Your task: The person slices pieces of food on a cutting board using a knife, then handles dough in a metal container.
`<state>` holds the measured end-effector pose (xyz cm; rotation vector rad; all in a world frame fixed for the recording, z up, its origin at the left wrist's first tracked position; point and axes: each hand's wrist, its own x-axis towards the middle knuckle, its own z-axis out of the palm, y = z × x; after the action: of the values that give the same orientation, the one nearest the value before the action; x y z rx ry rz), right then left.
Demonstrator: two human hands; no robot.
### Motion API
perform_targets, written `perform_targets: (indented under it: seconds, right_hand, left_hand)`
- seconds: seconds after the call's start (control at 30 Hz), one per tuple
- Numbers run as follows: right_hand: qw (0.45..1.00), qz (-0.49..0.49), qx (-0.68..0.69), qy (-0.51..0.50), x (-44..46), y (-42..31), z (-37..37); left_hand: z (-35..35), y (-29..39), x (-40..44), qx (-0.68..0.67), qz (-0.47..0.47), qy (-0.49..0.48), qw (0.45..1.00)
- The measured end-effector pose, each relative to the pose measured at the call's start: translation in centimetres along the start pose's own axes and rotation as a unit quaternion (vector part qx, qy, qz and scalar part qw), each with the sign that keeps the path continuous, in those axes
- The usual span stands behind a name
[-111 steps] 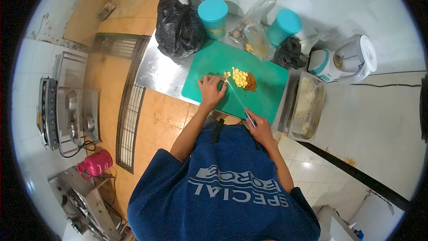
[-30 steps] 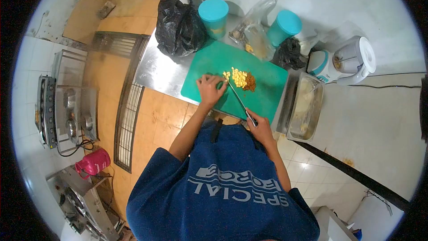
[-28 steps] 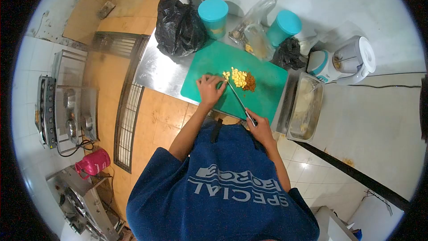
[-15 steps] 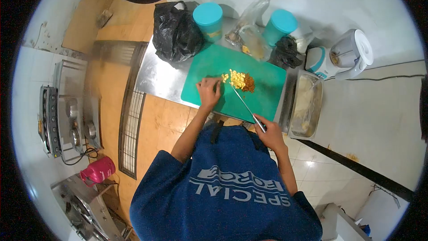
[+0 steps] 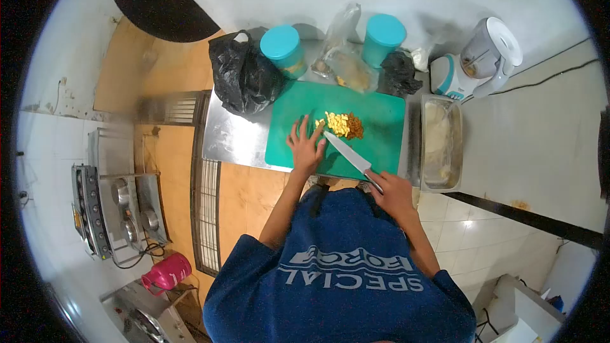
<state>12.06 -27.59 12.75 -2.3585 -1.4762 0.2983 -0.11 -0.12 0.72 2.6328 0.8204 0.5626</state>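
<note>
My right hand grips the handle of a kitchen knife, its broad blade turned flat and its tip near the chopped food. My left hand rests with fingers spread on the green cutting board, close to the knife tip. At the board's middle lies a small heap of chopped yellow pieces, with finer orange-brown bits touching it on the right. A few yellow pieces sit beside my left fingertips.
Behind the board stand a black plastic bag, two turquoise-lidded tubs, a clear bag and a crumpled black bag. To the right are a metal tray and a blender.
My left fingers have spread apart. The knife blade has turned to show its flat side, its tip shifting slightly left. The whole view has also shifted.
</note>
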Motion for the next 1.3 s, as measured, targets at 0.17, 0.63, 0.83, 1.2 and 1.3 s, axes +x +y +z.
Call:
perform_targets:
  seconds: [0.17,0.63,0.83,1.2,1.3]
  right_hand:
    - [0.979,0.069,0.191,0.017,-0.5,0.5,1.1]
    - [0.75,0.172,0.62,-0.152,4.8,1.6,10.4]
    - [0.757,0.202,0.616,-0.082,2.6,2.1,9.1]
    - [0.798,0.231,0.555,-0.036,0.0,3.5,6.2]
    - [0.832,0.217,0.511,0.015,0.1,2.8,5.9]
  left_hand:
    - [0.4,-1.0,0.1,-0.126,-0.043,0.047,0.99]
    - [1.4,-1.6,0.3,-0.099,-0.067,0.07,0.99]
    - [1.8,0.3,0.3,0.052,0.037,-0.079,0.995]
    - [2.5,1.5,2.1,-0.026,0.039,-0.026,0.999]
    - [2.3,1.4,2.8,0.013,0.057,-0.062,0.996]
